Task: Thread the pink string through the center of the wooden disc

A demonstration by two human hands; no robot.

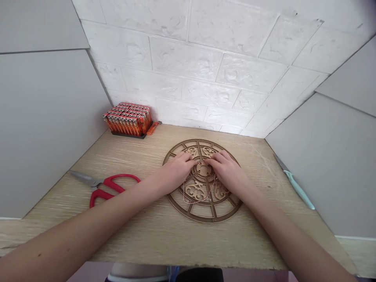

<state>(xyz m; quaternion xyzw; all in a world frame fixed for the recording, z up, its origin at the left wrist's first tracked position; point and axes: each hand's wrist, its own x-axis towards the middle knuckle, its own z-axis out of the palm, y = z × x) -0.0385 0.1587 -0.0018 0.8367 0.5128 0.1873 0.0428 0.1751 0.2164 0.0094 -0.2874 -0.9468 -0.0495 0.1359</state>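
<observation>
Wooden wheel (203,174), round and brown with four curly patterns (195,191), lies on the tabletop (176,243) under one string (184,195), one left hand (180,166) and one right hand (227,168), fingers (217,159) bent, though I can't tell if they grip.

Wht brick-look wall (188,74), gry panels (44,125), wood tbl (164,243)

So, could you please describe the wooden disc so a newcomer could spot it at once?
Below the white brick-patterned wall lies a wood-grain tabletop. Near its middle, beneath the left hand and right hand, is the wooden disc; unlike the scissors and knife, it is round, spoked openwork.
</observation>
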